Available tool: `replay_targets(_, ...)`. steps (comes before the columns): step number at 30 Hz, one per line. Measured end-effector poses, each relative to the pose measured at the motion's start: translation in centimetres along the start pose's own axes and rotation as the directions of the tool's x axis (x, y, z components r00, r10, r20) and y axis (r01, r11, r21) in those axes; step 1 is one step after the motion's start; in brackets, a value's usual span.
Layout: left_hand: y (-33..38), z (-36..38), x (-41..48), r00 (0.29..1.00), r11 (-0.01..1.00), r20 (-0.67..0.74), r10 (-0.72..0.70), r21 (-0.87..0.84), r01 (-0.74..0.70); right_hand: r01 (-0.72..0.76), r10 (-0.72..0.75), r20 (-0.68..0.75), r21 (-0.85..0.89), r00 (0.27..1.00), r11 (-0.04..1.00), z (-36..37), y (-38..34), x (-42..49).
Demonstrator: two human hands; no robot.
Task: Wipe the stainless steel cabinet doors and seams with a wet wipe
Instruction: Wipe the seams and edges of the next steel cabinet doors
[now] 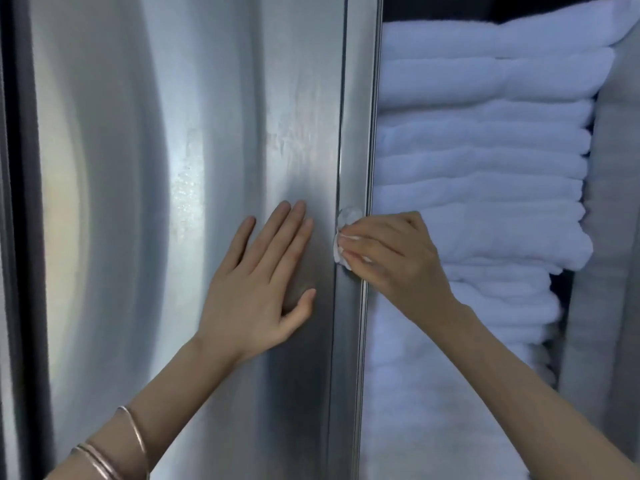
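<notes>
My left hand [258, 271] lies flat on the shiny steel door [207, 133], fingers straight and pointing up. My right hand [391, 258] pinches the white wet wipe [341, 237] against the seam [341, 150] right of it. The seam runs straight up and down. White towels [485, 150] are stacked at right.

- cabinet door [207, 133]: brushed stainless steel, satin sheen, faintly streaked
- wet wipe [341, 244]: thin, crumpled white cloth
- towels [485, 168]: soft, fluffy white fabric
- bangles [104, 459]: glossy metal
</notes>
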State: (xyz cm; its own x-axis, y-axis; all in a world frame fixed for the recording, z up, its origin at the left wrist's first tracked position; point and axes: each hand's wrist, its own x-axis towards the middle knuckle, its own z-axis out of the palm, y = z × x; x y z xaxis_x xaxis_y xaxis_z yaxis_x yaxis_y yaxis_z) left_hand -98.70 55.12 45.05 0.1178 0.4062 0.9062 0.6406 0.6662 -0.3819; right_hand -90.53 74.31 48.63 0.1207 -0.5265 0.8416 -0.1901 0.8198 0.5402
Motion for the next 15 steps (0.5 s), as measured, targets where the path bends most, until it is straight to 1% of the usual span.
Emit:
replay_targets(2,0.1,0.0,-0.1,1.000,1.000,-0.008,-0.001,0.009,0.001,-0.076,0.078,-0.030,0.058,0.997,0.995,0.4,-0.4,-0.3)
replay_targets(4,0.1,0.0,-0.1,1.000,1.000,-0.014,0.004,0.014,-0.004,-0.143,0.145,-0.022,0.078,0.989,0.987,0.4,-1.8,-2.0)
replay_targets(5,0.0,-0.1,-0.1,1.000,1.000,-0.014,0.006,0.014,-0.006,-0.138,0.140,-0.018,0.063,0.990,0.988,0.4,-2.4,-2.8)
replay_targets(7,0.0,-0.1,0.0,1.000,1.000,-0.013,0.006,0.021,-0.005,-0.057,0.057,-0.003,0.009,0.998,0.998,0.1,-2.6,-3.5)
replay_targets(9,0.0,-0.1,0.0,1.000,1.000,-0.011,0.006,0.025,-0.006,0.031,-0.031,0.016,-0.028,0.999,0.999,0.0,-1.2,-2.0)
replay_targets(10,0.0,-0.1,0.0,1.000,1.000,-0.012,0.008,0.023,-0.008,0.048,-0.048,0.015,-0.049,0.999,0.998,0.1,-0.4,-1.0)
replay_targets(12,0.0,-0.1,0.0,1.000,1.000,-0.020,0.007,0.020,-0.007,0.038,-0.040,-0.015,-0.082,0.999,0.996,0.5,0.6,0.3)
replay_targets(15,0.1,-0.2,0.0,1.000,1.000,-0.021,0.003,0.020,-0.002,-0.053,0.051,-0.076,-0.023,0.996,0.998,1.2,-0.7,-1.2)
